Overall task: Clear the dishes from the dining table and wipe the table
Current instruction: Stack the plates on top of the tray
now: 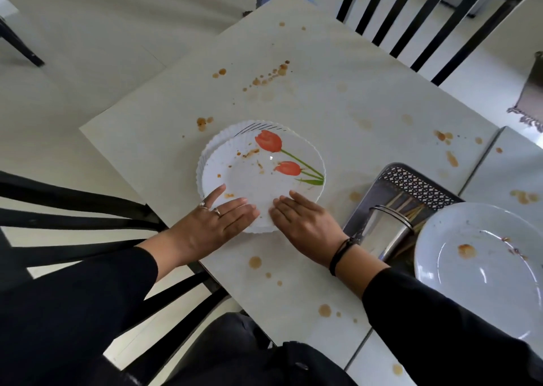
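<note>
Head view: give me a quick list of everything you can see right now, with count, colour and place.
tulip plates: two stacked, white with red flowers, table centre
plain plate: one, white, stained, on the tray at right
tray: one, dark grey, table's right side
steel cup: one, silver, on the tray
sticks: several, tan, on the tray
stains: many, brown, across the table
chairs: at least two, black, far and near left
left hand: flat on the top plate's near rim
right hand: flat on the same rim
</note>
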Demonstrator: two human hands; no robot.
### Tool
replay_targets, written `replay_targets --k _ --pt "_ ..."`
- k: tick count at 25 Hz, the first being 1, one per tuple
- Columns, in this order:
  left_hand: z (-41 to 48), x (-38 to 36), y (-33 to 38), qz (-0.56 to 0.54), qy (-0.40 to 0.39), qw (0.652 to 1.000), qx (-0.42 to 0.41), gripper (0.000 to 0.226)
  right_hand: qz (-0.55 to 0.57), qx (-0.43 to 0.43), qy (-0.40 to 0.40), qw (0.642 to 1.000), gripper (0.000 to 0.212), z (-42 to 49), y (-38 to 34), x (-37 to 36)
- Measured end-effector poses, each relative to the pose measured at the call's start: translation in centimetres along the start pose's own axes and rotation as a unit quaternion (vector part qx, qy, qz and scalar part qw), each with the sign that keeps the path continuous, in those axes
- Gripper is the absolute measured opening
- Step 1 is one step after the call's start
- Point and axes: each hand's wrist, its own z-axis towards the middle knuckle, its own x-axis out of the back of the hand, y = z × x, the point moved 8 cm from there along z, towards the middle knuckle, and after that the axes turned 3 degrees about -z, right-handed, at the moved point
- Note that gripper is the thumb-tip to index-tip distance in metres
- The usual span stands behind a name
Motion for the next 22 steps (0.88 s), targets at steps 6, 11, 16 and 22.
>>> replay_targets --k 6,11,16,22 --pt "-1.1 -1.7 0.3 0.018 -0.046 0.999 -0.018 0.053 -0.024 -0.005 -0.037 0.999 0.025 -0.3 -1.9 -2.2" --pt "-1.0 -2.4 0.1 0.018 -0.048 0.998 -0.036 0.049 -0.044 -0.013 -0.115 0.992 0.039 -1.2 -2.4 -4.6" --pt "0.1 -3.3 -0.3 0.02 -0.045 0.999 -0.011 0.045 -0.077 -0.042 -0.23 0.969 0.048 -2.0 -2.1 -7.2" --pt "1.9 -3.2 -0.7 0.018 -0.034 0.999 0.006 0.043 -0.138 -0.097 -0.279 0.945 0.054 -1.1 -2.0 -8.2"
